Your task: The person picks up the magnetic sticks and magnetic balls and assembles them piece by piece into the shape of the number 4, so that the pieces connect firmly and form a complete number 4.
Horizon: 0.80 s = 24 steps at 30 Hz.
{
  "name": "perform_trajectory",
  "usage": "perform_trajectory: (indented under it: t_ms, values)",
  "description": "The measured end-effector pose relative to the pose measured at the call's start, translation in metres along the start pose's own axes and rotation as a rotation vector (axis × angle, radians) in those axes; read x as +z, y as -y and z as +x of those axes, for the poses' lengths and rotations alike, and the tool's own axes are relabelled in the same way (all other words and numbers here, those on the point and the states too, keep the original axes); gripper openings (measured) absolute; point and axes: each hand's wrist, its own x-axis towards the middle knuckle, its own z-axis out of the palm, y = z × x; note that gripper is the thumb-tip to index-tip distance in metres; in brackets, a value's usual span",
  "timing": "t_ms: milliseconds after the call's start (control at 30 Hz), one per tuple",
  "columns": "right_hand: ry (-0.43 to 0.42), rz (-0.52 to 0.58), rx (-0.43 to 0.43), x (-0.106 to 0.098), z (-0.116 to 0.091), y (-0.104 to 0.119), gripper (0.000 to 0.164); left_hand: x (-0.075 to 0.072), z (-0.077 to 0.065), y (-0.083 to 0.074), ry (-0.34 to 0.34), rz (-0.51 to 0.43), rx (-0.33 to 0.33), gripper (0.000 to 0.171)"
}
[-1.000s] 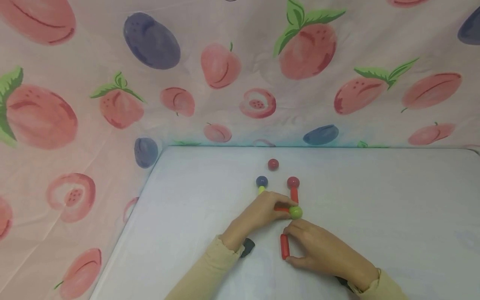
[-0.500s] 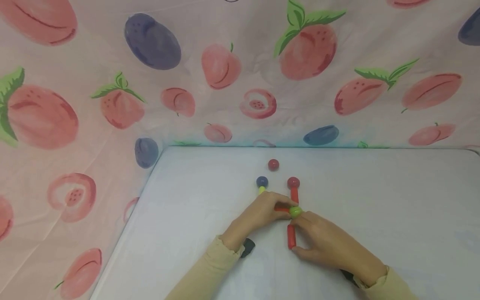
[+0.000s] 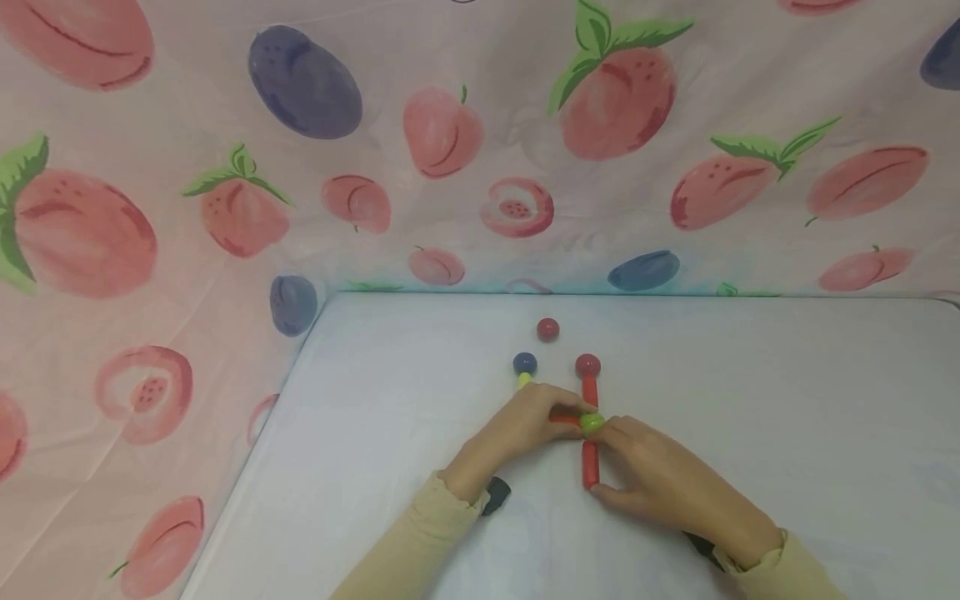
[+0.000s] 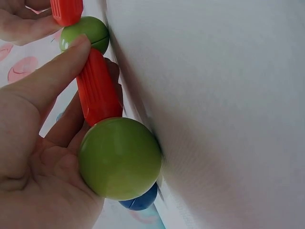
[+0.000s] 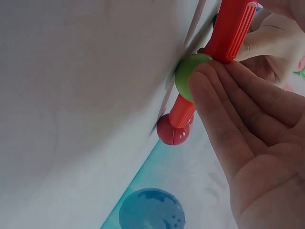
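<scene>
My left hand [image 3: 525, 425] pinches a red ribbed rod [image 4: 100, 88] beside a green ball [image 3: 592, 423], its thumb tip reaching that ball. A second green ball [image 4: 121, 160] is at the rod's near end in the left wrist view. Between its thumb and fingers my right hand [image 3: 663, 471] holds another red rod [image 3: 591, 467], its upper end against the first green ball; the fingertips touch the ball. From that ball's far side a third red rod [image 3: 589, 390] runs to a red ball [image 3: 588, 365]. The left hand hides part of the assembly in the head view.
A blue ball [image 3: 525, 363] with a yellow rod [image 3: 524, 380] lies just beyond the left hand. A loose red ball [image 3: 548, 329] sits farther back on the white table [image 3: 750, 375]. Fruit-patterned cloth [image 3: 510, 125] hangs behind and at the left.
My right hand has moved up and to the right, bringing its red rod from apart to end-on against the green ball. The left hand has stayed in place.
</scene>
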Motion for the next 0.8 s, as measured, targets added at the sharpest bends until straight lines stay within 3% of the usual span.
perform_trajectory:
  t_ms: [233, 800]
  values:
    - [0.023, -0.017, 0.049, -0.0029, 0.0012, -0.0005, 0.048, 0.0003, -0.0010, -0.0010, 0.006, -0.002, -0.029, 0.036]
    - [0.007, -0.056, 0.026, -0.0043, 0.0004, -0.0011, 0.048, -0.0009, -0.0016, -0.0040, 0.005, -0.006, -0.029, 0.036]
